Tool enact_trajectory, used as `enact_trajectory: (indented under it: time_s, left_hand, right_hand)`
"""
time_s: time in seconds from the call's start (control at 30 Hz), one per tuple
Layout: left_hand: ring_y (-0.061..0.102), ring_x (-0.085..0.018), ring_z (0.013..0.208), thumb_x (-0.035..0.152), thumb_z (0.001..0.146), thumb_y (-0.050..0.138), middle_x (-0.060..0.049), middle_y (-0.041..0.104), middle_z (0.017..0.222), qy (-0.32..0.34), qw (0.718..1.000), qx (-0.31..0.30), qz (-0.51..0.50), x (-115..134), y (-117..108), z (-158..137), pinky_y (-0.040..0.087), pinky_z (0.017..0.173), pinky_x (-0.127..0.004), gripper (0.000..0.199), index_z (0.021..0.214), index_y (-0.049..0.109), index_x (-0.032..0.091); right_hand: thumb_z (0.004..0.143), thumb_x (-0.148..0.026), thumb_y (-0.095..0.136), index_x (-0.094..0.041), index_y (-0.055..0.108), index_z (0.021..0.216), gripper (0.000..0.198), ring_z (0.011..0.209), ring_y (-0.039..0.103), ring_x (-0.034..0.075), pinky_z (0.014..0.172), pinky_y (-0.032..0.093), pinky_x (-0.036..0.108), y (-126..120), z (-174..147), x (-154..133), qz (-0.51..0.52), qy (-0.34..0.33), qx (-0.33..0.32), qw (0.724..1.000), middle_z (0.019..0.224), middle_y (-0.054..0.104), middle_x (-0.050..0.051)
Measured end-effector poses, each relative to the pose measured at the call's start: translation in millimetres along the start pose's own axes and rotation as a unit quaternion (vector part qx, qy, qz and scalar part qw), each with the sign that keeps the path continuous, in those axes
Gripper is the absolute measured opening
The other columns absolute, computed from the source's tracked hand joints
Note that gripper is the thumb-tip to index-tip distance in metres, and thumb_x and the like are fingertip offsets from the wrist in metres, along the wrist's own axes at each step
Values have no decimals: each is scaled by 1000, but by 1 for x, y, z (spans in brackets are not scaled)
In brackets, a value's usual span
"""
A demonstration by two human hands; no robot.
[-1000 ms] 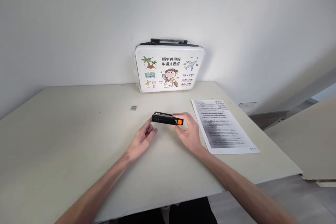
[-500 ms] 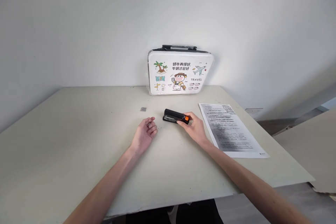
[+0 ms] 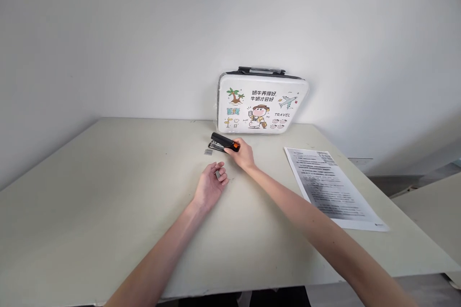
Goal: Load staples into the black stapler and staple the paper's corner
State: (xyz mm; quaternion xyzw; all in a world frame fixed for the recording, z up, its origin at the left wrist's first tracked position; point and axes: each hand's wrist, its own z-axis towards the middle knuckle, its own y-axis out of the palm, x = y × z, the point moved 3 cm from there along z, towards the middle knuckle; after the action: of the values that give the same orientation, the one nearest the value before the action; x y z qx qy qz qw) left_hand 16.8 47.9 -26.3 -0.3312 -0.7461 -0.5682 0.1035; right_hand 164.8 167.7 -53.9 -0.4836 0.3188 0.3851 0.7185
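Observation:
My right hand [image 3: 242,154] is closed around the orange-marked rear end of a black stapler [image 3: 223,141]. The stapler points to the left, its top arm raised a little off its base. Just below its front end, a small grey strip of staples [image 3: 208,152] lies on the table. My left hand [image 3: 212,184] rests palm up on the table in front of the staples, its fingers loosely curled with a gap showing between them. I see nothing held in it.
A white case [image 3: 261,105] with cartoon prints and a black handle leans against the wall at the back of the pale table [image 3: 108,192]. A printed sheet of paper [image 3: 334,187] lies flat at the right, beyond my right forearm.
My right hand has carried the stapler left and away from me, close to the staples, and its top arm now sits higher. My left hand keeps its pose. The view has shifted slightly left.

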Motion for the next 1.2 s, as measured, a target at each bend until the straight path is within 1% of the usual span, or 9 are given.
enact_trajectory:
  time_s: [0.2,0.33,0.47,0.53,0.6,0.7,0.87,1.03,1.2]
  left_hand:
    - [43,-9,53,23,98,59,2,48,70,-1,1000,5,-2,-1,1,2,42,52,-23,13,93,65,12]
    - [58,-13,63,23,102,52,-5,59,77,10,1000,15,-10,1,2,1,50,59,-24,21,98,68,10]
    - [73,-24,96,27,106,45,-19,73,105,16,999,28,-38,3,2,2,59,81,-32,31,108,69,8]
    - [74,-27,106,29,107,41,-22,73,112,24,998,24,-45,3,3,3,60,89,-36,36,115,68,7]
    - [74,-29,107,31,107,40,-23,74,113,24,999,12,-36,2,5,3,59,93,-41,40,122,67,5]
    - [73,-32,109,32,106,43,-22,75,114,-1,1000,-15,-2,-2,9,0,59,96,-45,43,131,65,4]
    - [74,-30,109,31,106,46,-21,74,116,-40,996,-47,57,-8,17,-8,59,99,-45,43,136,64,5]
    - [70,-34,123,37,108,49,-27,70,129,-80,989,-78,93,-16,26,-15,58,104,-45,48,139,60,2]
    - [67,-36,129,38,107,51,-28,68,136,-81,990,-59,95,-15,30,-17,59,105,-46,48,140,60,5]
  right_hand:
    - [81,-39,79,-26,67,107,31,100,70,25,94,54,42,27,22,-13,23,-40,-53,998,107,78,2]
    - [82,-37,79,-24,68,113,36,103,71,24,95,56,38,26,23,-25,43,-80,-87,992,112,78,4]
    - [98,-42,61,-22,62,124,33,125,62,26,108,50,44,0,-10,-39,46,-97,-29,994,133,67,13]
    - [102,-42,56,-23,63,120,27,126,61,26,111,48,46,-17,-37,-50,31,-142,-7,989,129,66,12]
    - [98,-42,65,-26,66,114,23,129,58,27,112,48,47,-27,-65,-59,-13,-194,-39,980,131,63,12]
    - [89,-38,78,-26,69,110,26,134,54,33,111,50,53,-33,-95,-63,-78,-198,-75,974,139,58,14]
    - [99,-30,67,-27,70,108,10,124,62,29,107,53,54,-47,-112,-62,-108,-196,-65,973,141,59,12]
    - [104,-32,59,-28,71,109,14,128,62,27,110,51,51,-119,-117,-46,-121,-204,-37,971,139,63,9]
    - [101,-47,59,-27,74,105,25,124,63,31,112,46,56,-258,-120,35,-199,-95,100,970,129,68,10]
